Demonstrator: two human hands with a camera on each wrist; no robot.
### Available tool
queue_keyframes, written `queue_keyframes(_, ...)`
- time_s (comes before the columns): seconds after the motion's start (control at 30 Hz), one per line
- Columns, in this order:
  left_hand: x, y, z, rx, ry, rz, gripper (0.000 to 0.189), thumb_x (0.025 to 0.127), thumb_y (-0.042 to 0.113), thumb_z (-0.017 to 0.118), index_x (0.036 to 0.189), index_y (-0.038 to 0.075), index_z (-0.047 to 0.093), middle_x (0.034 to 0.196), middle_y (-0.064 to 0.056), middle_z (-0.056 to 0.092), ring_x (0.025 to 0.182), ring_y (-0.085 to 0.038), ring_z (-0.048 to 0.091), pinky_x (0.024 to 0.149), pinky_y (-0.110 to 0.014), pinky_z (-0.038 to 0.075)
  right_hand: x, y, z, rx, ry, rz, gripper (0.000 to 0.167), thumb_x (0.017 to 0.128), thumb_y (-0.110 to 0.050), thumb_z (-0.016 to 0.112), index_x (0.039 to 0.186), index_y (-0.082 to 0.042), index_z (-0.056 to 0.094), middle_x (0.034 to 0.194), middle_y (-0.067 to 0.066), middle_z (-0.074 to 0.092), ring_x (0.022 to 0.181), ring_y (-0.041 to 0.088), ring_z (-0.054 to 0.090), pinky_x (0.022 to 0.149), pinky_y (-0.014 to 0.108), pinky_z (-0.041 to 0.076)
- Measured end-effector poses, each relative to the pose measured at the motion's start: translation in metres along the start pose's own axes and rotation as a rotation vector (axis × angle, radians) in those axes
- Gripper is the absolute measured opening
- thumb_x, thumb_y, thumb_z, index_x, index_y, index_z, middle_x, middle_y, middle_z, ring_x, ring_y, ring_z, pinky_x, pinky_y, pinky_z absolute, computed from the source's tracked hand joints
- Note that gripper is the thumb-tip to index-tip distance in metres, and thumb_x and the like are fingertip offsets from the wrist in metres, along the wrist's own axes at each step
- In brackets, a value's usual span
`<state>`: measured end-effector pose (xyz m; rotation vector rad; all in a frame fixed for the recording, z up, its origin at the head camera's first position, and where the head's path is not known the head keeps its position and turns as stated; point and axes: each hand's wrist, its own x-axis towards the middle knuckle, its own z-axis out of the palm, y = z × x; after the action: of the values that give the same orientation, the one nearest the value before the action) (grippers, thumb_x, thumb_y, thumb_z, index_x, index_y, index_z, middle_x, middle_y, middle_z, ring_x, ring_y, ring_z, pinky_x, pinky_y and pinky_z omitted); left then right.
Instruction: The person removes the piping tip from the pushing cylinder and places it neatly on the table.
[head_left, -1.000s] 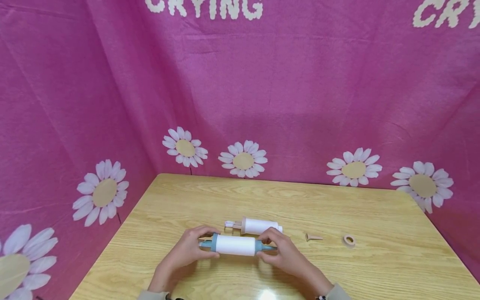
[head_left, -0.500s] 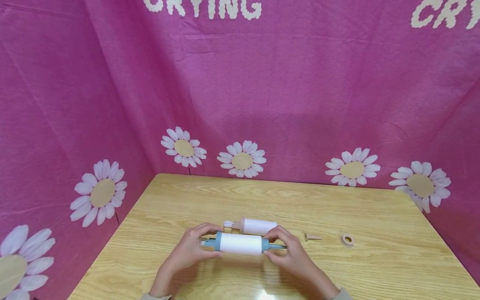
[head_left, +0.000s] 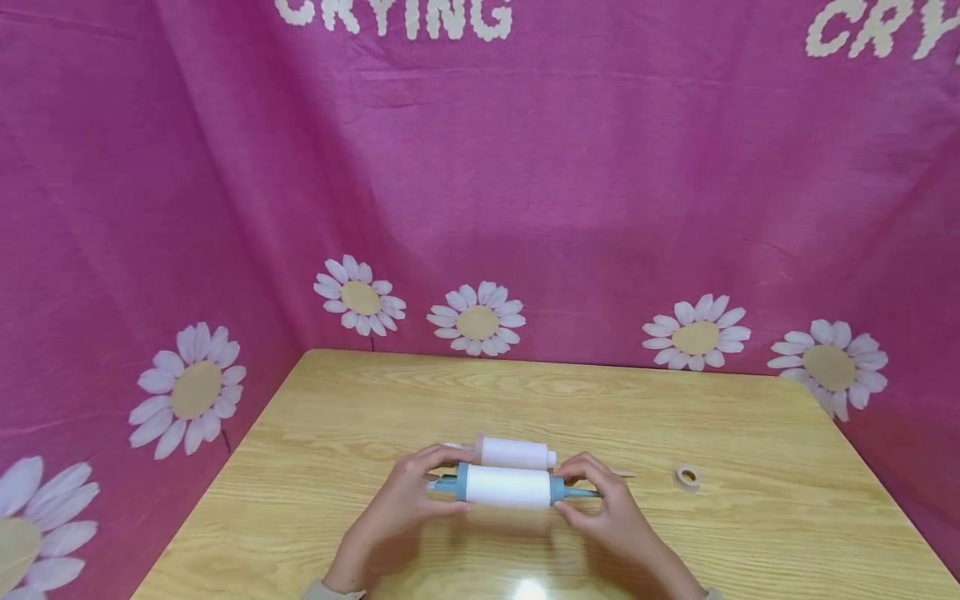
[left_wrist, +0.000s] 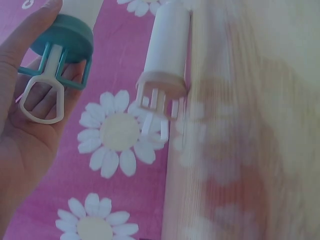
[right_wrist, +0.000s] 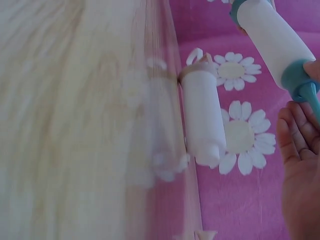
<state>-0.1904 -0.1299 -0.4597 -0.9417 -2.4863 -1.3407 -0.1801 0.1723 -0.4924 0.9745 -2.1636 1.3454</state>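
Observation:
A white icing syringe (head_left: pixel 507 487) with teal end caps lies level between both hands, held just above the table. My left hand (head_left: pixel 416 492) grips the handle end with thumb and fingers at the teal collar (left_wrist: pixel 65 37); a white plunger loop (left_wrist: pixel 60 107) sticks out there. At the other end, my right hand (head_left: pixel 611 510) pinches the teal cap (right_wrist: pixel 297 77), from which a tapered teal nozzle (head_left: pixel 581 492) points right. Just behind lies a second white syringe (head_left: pixel 512 452) with a beige collar. Its handle end is partly hidden by my left hand in the head view.
A beige ring (head_left: pixel 686 487) lies on the wooden table (head_left: pixel 750 433) to the right. Left of it, a small beige nozzle (head_left: pixel 626 474) is partly covered by my right hand. A pink flowered cloth (head_left: pixel 585 208) hangs behind the table's back edge.
Both hands have carried the teal-capped syringe to the right, keeping their grip. My right hand now covers part of the beige nozzle. The view has shifted slightly.

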Motion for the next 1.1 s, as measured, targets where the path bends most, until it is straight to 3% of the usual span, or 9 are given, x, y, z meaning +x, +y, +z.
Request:
queue_keyframes(0.27, 0.009, 0.006, 0.016, 0.006, -0.002, 0.006, 0.048, 0.071, 0.02, 0.088, 0.114, 0.014, 0.067, 0.119, -0.005, 0.069, 0.106, -0.024, 0.064, 0.086, -0.036, 0.058, -0.01, 0.001, -0.017, -0.01, 0.013, 0.073, 0.039, 0.076, 0.007, 0.077, 0.107, -0.013, 0.064, 0.103, -0.003, 0.064, 0.097, -0.002, 0.058, 0.081, 0.017, 0.054)
queue_keyframes(0.6, 0.018, 0.013, 0.031, -0.03, -0.03, -0.022, 0.051, 0.07, 0.019, 0.088, 0.116, 0.011, 0.067, 0.119, -0.006, 0.069, 0.106, -0.025, 0.064, 0.093, -0.042, 0.056, -0.02, 0.006, -0.031, 0.019, 0.051, 0.009, 0.043, 0.072, 0.015, 0.076, 0.108, -0.005, 0.064, 0.102, 0.005, 0.064, 0.098, -0.001, 0.058, 0.085, 0.012, 0.051)
queue_keyframes(0.73, 0.02, 0.015, 0.035, -0.016, -0.034, -0.053, 0.051, 0.071, 0.023, 0.088, 0.117, 0.014, 0.067, 0.119, -0.001, 0.069, 0.108, -0.022, 0.062, 0.097, -0.039, 0.053, -0.023, 0.008, -0.035, 0.039, 0.054, 0.026, 0.043, 0.072, 0.017, 0.074, 0.109, -0.004, 0.064, 0.104, 0.006, 0.064, 0.099, -0.002, 0.058, 0.085, 0.01, 0.051)
queue_keyframes(1.1, 0.023, 0.014, 0.042, 0.029, -0.031, -0.012, 0.051, 0.07, 0.025, 0.089, 0.115, 0.021, 0.067, 0.114, 0.006, 0.071, 0.109, -0.014, 0.059, 0.102, -0.041, 0.049, -0.028, 0.01, -0.042, 0.076, 0.028, 0.041, 0.04, 0.075, 0.017, 0.071, 0.109, 0.0, 0.063, 0.107, 0.001, 0.063, 0.101, -0.002, 0.058, 0.087, 0.011, 0.051)
